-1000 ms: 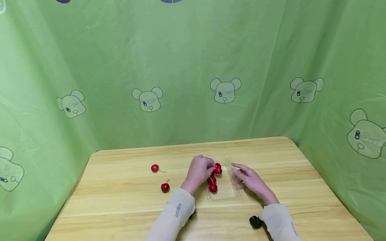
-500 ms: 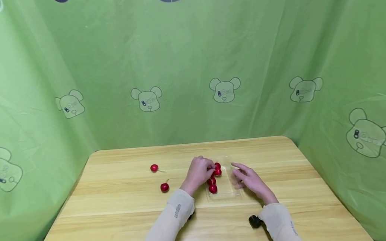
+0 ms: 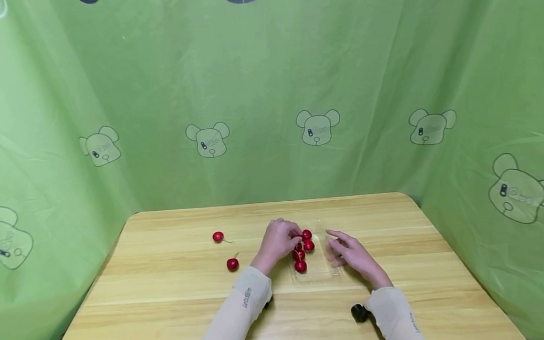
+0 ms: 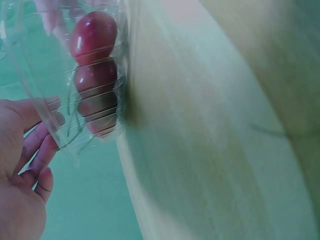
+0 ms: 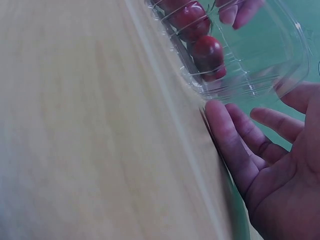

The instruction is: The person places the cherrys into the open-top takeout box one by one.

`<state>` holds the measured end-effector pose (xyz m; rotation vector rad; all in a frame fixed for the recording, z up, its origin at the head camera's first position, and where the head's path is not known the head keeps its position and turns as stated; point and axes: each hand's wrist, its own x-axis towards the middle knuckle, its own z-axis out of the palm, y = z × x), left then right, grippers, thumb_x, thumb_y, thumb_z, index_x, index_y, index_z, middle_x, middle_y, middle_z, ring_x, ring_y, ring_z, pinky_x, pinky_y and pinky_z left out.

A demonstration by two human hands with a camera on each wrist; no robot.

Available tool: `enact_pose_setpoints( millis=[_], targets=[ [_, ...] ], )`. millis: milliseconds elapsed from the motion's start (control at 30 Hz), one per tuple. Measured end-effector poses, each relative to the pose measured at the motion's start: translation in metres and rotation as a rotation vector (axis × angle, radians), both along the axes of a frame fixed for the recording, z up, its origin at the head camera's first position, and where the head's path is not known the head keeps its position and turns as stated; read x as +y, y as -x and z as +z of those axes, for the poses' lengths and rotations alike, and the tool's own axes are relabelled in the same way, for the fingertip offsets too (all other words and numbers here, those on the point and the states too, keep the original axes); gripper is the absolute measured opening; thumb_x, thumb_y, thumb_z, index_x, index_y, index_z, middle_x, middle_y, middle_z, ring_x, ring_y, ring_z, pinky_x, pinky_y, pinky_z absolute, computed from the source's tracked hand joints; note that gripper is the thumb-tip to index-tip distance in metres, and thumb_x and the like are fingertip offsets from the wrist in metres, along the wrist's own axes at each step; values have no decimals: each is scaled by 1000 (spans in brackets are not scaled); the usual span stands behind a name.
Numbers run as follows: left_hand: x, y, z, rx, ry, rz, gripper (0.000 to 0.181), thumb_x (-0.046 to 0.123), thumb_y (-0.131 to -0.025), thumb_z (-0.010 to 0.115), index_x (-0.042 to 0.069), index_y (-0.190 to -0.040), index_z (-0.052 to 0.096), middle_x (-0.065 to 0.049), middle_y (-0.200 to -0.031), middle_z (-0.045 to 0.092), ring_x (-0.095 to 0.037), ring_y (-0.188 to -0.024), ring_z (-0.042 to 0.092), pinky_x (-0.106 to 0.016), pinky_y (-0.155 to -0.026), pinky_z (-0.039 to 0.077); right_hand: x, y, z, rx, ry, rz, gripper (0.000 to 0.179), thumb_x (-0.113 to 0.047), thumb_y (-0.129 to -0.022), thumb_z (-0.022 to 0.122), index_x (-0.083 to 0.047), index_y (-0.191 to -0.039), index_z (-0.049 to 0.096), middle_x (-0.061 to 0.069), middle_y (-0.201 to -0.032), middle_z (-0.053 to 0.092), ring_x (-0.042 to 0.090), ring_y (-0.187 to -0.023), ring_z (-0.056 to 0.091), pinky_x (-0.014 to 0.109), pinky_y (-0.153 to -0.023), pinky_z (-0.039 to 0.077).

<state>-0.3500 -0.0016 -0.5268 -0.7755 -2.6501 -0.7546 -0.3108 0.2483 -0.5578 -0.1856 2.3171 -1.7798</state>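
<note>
Red cherries with green stems lie in a clear plastic box, several along its left side; one cherry (image 3: 309,246) sits just right of that row. My left hand (image 3: 279,243) hangs over the box's left edge, fingers loosely bent beside the stems; no cherry shows in its grip. In the left wrist view, its fingertips are by the rim of the clear plastic box (image 4: 30,75). My right hand (image 3: 353,251) rests against the box's right side with relaxed fingers. The right wrist view shows its fingers (image 5: 227,130) at the box's outer wall.
Two loose cherries lie on the wooden table (image 3: 178,319) to the left, a farther cherry (image 3: 218,237) and a nearer cherry (image 3: 233,264). A green curtain (image 3: 262,165) with bear prints surrounds the table's back and sides.
The cherry by my left fingertips has shifted slightly down and settled in the box. My left hand has drawn a little to the left. My right hand stays put.
</note>
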Motion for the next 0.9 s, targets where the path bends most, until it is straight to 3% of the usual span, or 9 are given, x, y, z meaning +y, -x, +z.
enact_pose_setpoints(
  millis=[233, 433, 600, 900],
  targets=[
    [-12, -6, 8, -29, -86, -26, 9, 16, -88, 82, 14, -98, 81, 4, -92, 79, -18, -86, 67, -34, -89, 49, -1, 0, -2, -2, 16, 0, 59, -30, -111, 49, -2, -160, 32, 30, -126, 57, 27, -92, 68, 40, -80, 64],
    [-33, -8, 15, -40, -115, -16, 10, 16, -91, 80, 13, -100, 81, 3, -92, 79, -19, -84, 68, -33, -86, 50, 0, 1, -2, 2, -22, -9, 58, -31, -111, 49, -4, -160, 33, 28, -127, 57, 26, -93, 68, 40, -81, 64],
    [-62, -8, 18, -82, -95, -12, 12, 18, -93, 77, 15, -105, 80, 4, -94, 78, -15, -86, 67, -32, -85, 52, 0, 0, -1, 4, -20, 0, 59, -32, -111, 48, -4, -161, 32, 29, -128, 57, 28, -93, 69, 41, -81, 64],
    [-127, -13, 18, -239, -51, -97, 23, 17, -101, 67, 15, -122, 75, 1, -108, 77, -20, -100, 68, -43, -91, 55, 1, 0, 0, 2, -9, 1, 58, -30, -112, 48, -3, -161, 31, 31, -129, 56, 28, -94, 69, 39, -80, 64]
  ],
)
